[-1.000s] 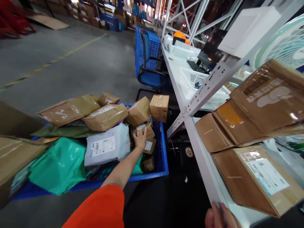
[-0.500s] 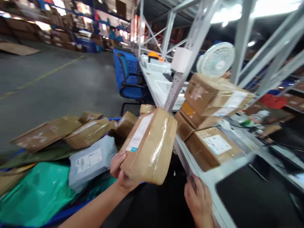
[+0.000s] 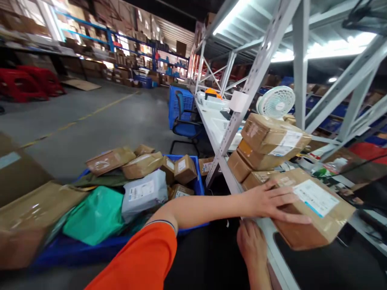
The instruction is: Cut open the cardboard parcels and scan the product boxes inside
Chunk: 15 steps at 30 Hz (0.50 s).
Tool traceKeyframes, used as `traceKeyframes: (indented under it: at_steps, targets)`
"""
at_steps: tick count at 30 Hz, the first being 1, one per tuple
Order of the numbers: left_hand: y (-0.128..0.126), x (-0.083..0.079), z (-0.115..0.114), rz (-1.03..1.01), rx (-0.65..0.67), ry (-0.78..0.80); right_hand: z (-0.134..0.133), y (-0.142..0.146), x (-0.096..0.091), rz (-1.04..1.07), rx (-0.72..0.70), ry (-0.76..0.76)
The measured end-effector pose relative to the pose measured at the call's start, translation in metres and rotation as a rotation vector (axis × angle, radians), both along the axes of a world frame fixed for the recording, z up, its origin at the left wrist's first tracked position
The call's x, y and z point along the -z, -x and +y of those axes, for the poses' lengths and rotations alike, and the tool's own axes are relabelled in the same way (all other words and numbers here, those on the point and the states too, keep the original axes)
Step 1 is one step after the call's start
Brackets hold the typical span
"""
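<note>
My left hand (image 3: 276,201) reaches across to the right and grips the left side of a taped cardboard box (image 3: 316,203), fingers spread along it. A white label with a blue strip is on the box's top. The box sits tilted over the front of the grey metal bench (image 3: 270,237); whether it rests there I cannot tell. My right hand (image 3: 252,245) is low by the bench edge, below my left forearm. Its fingers are curled, and what they hold is hidden. Behind the gripped box stands a stack of cardboard boxes (image 3: 273,137).
At left, a blue crate (image 3: 105,251) holds several boxes, a green bag (image 3: 93,215) and a grey parcel (image 3: 143,193). A metal upright (image 3: 256,76) rises from the bench. A fan (image 3: 276,102) stands behind the stack. Farther back is a blue chair (image 3: 184,125).
My left hand has let go of the box it held over the crate and moved right onto a bench box. That box is nearer now. My right hand stays about where it was.
</note>
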<state>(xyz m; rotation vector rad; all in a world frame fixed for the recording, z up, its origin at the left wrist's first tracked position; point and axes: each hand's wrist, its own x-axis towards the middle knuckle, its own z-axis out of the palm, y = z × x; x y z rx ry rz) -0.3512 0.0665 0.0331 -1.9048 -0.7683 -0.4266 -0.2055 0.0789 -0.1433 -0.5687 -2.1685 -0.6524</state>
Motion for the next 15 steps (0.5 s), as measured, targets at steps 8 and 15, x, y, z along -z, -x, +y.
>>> traceKeyframes:
  at_steps: [8, 15]
  targets:
    - [0.005, 0.049, 0.000, -0.346, 0.109, 0.144, -0.007, -0.001, -0.013, -0.084, 0.059, -0.090]
    - [0.131, 0.202, 0.008, -1.081, -0.407, 0.195, -0.008, 0.000, -0.014, -0.133, 0.058, 0.007]
